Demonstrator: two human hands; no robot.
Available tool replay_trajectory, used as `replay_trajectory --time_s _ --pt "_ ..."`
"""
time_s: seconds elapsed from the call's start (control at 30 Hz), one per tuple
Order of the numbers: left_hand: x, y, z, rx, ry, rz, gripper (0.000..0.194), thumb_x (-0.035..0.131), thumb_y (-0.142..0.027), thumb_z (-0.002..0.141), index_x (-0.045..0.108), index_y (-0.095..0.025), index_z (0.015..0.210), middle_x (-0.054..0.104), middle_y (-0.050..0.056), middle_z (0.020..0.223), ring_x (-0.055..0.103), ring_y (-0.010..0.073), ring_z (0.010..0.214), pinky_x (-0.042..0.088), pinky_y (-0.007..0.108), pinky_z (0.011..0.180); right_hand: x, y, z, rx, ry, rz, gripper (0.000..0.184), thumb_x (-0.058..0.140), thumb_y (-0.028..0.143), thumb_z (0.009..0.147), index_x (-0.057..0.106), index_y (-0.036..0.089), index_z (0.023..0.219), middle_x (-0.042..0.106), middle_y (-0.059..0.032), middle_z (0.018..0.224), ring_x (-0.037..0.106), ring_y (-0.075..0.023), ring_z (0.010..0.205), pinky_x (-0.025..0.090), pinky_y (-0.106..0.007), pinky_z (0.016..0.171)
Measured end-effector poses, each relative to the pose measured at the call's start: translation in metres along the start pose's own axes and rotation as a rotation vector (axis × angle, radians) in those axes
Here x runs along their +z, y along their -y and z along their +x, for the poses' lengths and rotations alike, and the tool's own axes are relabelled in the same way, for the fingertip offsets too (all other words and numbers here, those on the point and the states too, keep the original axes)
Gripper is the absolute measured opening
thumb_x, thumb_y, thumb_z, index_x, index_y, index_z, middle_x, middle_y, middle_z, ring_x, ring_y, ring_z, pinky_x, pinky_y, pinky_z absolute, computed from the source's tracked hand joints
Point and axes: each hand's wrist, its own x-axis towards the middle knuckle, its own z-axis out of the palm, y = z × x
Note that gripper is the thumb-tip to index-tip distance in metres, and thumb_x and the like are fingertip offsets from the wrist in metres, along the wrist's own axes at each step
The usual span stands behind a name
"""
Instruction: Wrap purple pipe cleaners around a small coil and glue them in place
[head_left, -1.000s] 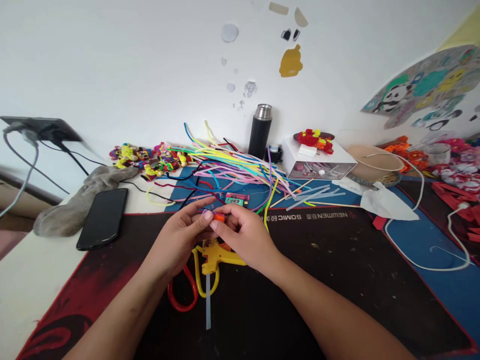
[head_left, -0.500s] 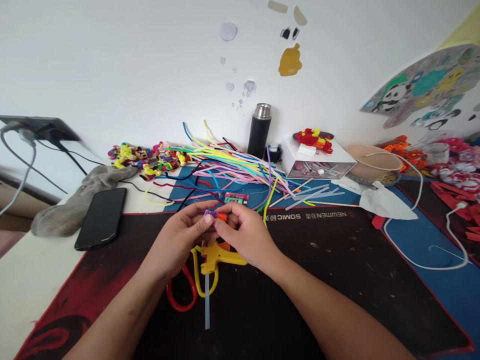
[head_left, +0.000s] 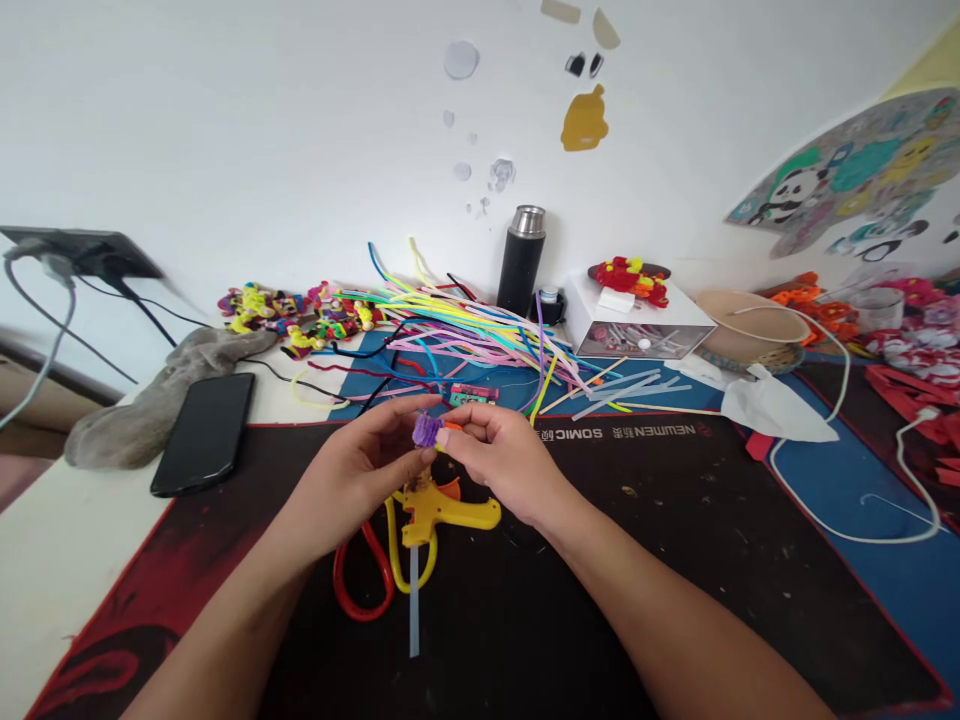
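Between my hands is a small fuzzy purple pipe-cleaner piece (head_left: 427, 430) with an orange part at its right side. My right hand (head_left: 499, 455) pinches it between thumb and fingers, partly covering the orange. My left hand (head_left: 367, 455) curves round its left side, thumb below and fingers above, spread apart; whether a fingertip touches it I cannot tell. Just below lies a yellow hot glue gun (head_left: 427, 515) with a clear glue stick (head_left: 414, 610) in its back. Beside it are a red-handled tool's loop (head_left: 364, 590) and a yellow loop handle (head_left: 395, 560), partly hidden.
Behind my hands lies a heap of coloured pipe cleaners (head_left: 472, 335), with small finished figures (head_left: 300, 315) to its left. A black flask (head_left: 523, 262), a white drawer box (head_left: 637, 325) and a beige bowl (head_left: 750, 325) stand along the wall. A phone (head_left: 202, 435) lies left.
My left thumb and fingers have moved apart from the purple piece, so more of it shows. My right hand has shifted slightly, uncovering the end of the glue gun's handle.
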Motion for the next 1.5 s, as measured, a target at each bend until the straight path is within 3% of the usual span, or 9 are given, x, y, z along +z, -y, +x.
replay_trajectory --time_s 0.27,0.43,0.7,1.0,1.27,1.5 --pt "-0.009 -0.007 -0.003 0.153 -0.013 0.324 0.027 0.081 -0.029 0.091 0.077 -0.024 0.117 0.079 0.005 0.108 0.072 0.0233 0.094 0.059 0.032 0.080 0.000 0.004 -0.004 0.077 0.065 0.009 0.015 0.078 0.029 0.087 0.073 0.018 0.095 0.050 0.0101 0.057 0.037 -0.0072 0.049 0.025 -0.023 0.049" --pt "-0.009 -0.010 -0.005 0.181 -0.001 0.355 0.018 0.079 -0.029 0.092 0.076 -0.024 0.109 0.076 0.004 0.102 0.070 0.0220 0.091 0.055 0.031 0.078 0.000 0.006 -0.004 0.092 0.088 -0.008 0.017 0.081 0.032 0.086 0.075 0.018 0.094 0.049 0.0099 0.057 0.038 -0.0072 0.048 0.025 -0.022 0.047" --pt "-0.005 -0.013 -0.003 0.317 -0.034 0.362 0.014 0.081 -0.023 0.090 0.078 -0.025 0.103 0.074 0.005 0.100 0.069 0.0229 0.093 0.054 0.033 0.083 0.000 0.010 -0.004 0.145 0.147 0.179 0.023 0.086 0.032 0.078 0.071 0.019 0.090 0.052 0.0104 0.056 0.029 -0.0045 0.044 0.021 -0.021 0.043" --pt "-0.005 -0.006 -0.006 0.231 -0.044 0.328 0.022 0.079 -0.023 0.092 0.071 -0.025 0.112 0.071 0.004 0.105 0.069 0.0221 0.092 0.055 0.033 0.081 -0.002 0.004 -0.002 0.150 0.166 0.206 0.027 0.087 0.036 0.078 0.070 0.018 0.090 0.053 0.0097 0.060 0.029 -0.0042 0.043 0.020 -0.022 0.045" --pt "-0.007 -0.013 -0.004 0.279 -0.002 0.399 0.020 0.076 -0.017 0.091 0.072 -0.025 0.108 0.069 0.004 0.104 0.066 0.0216 0.095 0.052 0.033 0.084 -0.002 0.006 -0.003 0.148 0.190 0.215 0.030 0.090 0.037 0.076 0.069 0.019 0.087 0.052 0.0103 0.057 0.029 -0.0050 0.044 0.019 -0.023 0.045" --pt "-0.007 -0.013 -0.004 0.310 -0.004 0.434 0.011 0.076 -0.022 0.093 0.072 -0.025 0.103 0.068 0.004 0.099 0.063 0.0205 0.088 0.051 0.031 0.076 0.000 0.004 -0.003 0.147 0.208 0.215 0.031 0.088 0.040 0.076 0.068 0.019 0.088 0.047 0.0114 0.054 0.027 -0.0056 0.044 0.015 -0.024 0.045"
